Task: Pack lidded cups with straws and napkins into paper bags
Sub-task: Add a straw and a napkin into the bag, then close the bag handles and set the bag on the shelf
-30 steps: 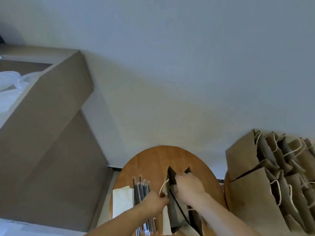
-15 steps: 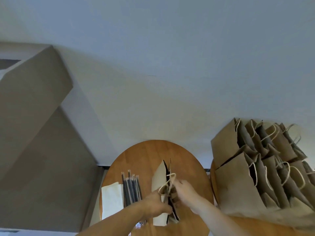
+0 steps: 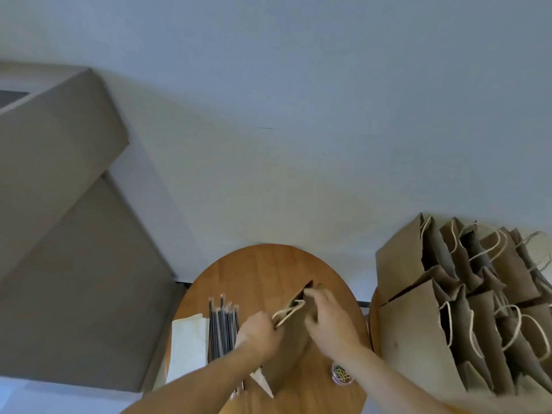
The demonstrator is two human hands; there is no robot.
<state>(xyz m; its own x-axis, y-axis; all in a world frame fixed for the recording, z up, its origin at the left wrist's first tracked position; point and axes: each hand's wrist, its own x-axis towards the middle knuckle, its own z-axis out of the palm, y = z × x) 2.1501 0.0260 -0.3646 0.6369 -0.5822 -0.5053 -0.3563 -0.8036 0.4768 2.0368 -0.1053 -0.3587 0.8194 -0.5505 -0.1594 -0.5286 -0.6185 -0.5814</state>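
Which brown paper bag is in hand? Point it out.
The lone brown paper bag on the round wooden table, gripped by the left hand and right hand; the other bags stand untouched at right.

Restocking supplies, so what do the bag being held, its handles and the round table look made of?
Bag: matte brown kraft paper, creased. Handles: pale twisted cord, possibly paper. Table: wood or wood-look laminate, orange-brown with grain lines, slight sheen.

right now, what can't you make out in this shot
Head view: the paper bag's inside, behind its own wall and the right hand.
Head view: the straws' near ends, under the left hand and forearm.
Head view: the standing bags, cut off by the right edge.
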